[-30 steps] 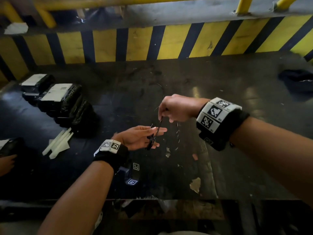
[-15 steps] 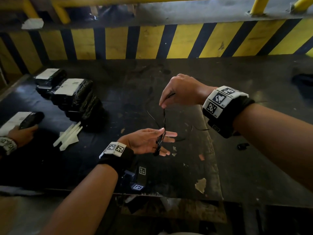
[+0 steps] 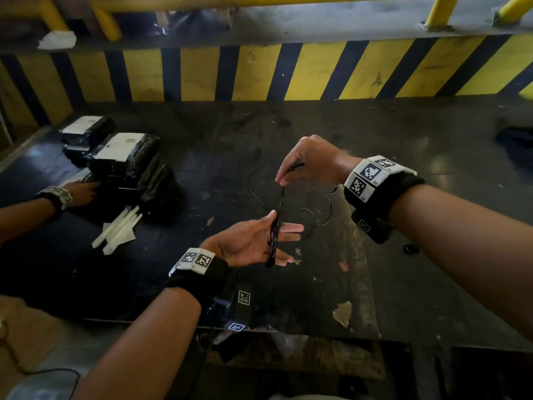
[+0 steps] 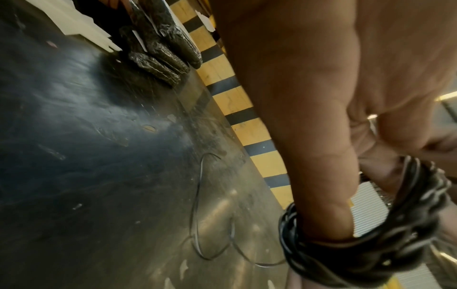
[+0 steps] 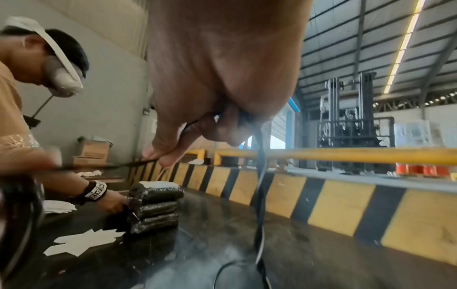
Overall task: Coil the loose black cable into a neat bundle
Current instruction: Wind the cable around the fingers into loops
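The left hand is lying palm up over the dark table, fingers straight, with the wound part of the black cable looped around them. The right hand is hovering above it, pinching a strand of the cable between thumb and fingertips. The loose remainder is trailing thin curves across the table to the right, hard to trace against the dark surface. At far left, another person's hand is touching stacked black packets, the lower ones lost in shadow, beside white strips.
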A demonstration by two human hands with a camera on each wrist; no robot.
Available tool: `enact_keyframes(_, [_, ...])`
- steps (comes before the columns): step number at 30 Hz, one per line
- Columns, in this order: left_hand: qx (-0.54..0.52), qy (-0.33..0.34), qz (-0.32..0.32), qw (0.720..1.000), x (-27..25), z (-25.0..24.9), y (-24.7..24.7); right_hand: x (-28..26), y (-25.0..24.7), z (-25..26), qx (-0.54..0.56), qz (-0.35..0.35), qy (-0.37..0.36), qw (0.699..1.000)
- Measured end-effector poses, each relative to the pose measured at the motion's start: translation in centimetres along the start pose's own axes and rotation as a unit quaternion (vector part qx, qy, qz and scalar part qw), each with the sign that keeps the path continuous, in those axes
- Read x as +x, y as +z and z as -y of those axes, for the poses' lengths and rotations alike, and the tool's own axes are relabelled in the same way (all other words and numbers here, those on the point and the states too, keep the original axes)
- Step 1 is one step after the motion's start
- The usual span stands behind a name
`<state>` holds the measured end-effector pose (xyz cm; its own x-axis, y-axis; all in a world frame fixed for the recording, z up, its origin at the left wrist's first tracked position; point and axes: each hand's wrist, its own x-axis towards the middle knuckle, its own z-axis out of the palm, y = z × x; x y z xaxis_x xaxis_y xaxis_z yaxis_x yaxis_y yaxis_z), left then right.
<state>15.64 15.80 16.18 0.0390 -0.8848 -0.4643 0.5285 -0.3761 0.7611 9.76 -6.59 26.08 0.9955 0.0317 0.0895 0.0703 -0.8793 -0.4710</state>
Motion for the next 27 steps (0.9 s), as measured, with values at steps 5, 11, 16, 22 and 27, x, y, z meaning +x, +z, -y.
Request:
enact_keyframes(5, [0.003, 0.058, 0.069, 0.996, -1.2, -1.0, 1.0, -2.3, 3.2, -2.8, 0.150, -0.016, 0.078, 0.985])
enact_keyframes(11, [-0.047, 0.112, 0.169, 0.978, -1.1, -2.8, 3.0, -7.5, 9.0, -2.5, 0.302, 0.010, 0.146, 0.942])
enact_keyframes(16, [-0.045, 0.150, 0.093, 0.983, 0.4, -3.8, 2.1, -9.7, 13.6, -0.4, 0.255, 0.046, 0.094, 0.961])
enact_keyframes(22, [-0.056, 0.122, -0.015, 0.991, 1.6, -3.3, -0.3, -9.7, 12.6, 1.8, 0.132, 0.078, 0.093, 0.984])
enact_keyframes(27, [-0.020, 0.088, -0.058, 0.994, 2.1, -2.4, -0.5, -8.7, 8.2, 3.9, -0.037, 0.139, 0.118, 0.983])
